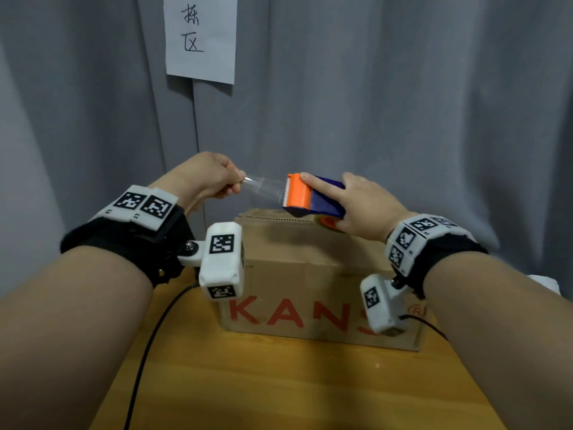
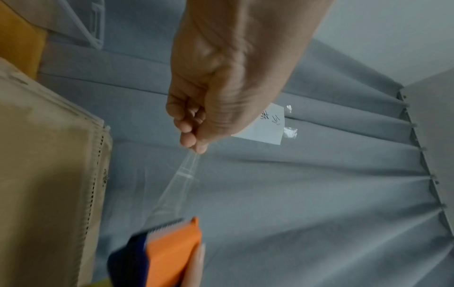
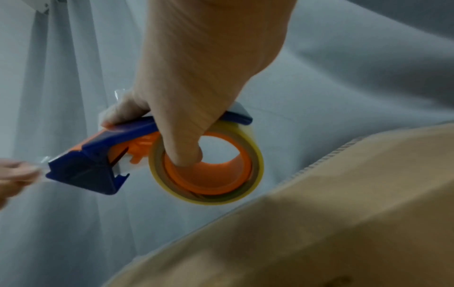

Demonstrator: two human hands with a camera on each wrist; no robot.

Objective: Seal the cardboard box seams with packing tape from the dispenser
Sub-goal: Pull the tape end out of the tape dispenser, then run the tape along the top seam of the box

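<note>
A brown cardboard box (image 1: 310, 274) with red letters stands on the wooden table (image 1: 248, 383). Above its far top edge my right hand (image 1: 359, 206) grips the blue and orange tape dispenser (image 1: 313, 195), forefinger laid along its top, thumb inside the orange core of the tape roll (image 3: 206, 167). My left hand (image 1: 214, 178) pinches the free end of the clear tape (image 1: 263, 187), which stretches from the toothed blade to my fingers. In the left wrist view the tape strip (image 2: 179, 186) runs from my left hand (image 2: 194, 143) down to the dispenser (image 2: 169, 250). The box (image 3: 319, 223) fills the lower right of the right wrist view.
A grey curtain (image 1: 403, 103) hangs close behind the box, with a white paper sign (image 1: 201, 35) taped to it. Black cables (image 1: 145, 352) trail across the table on the left and from the right wrist.
</note>
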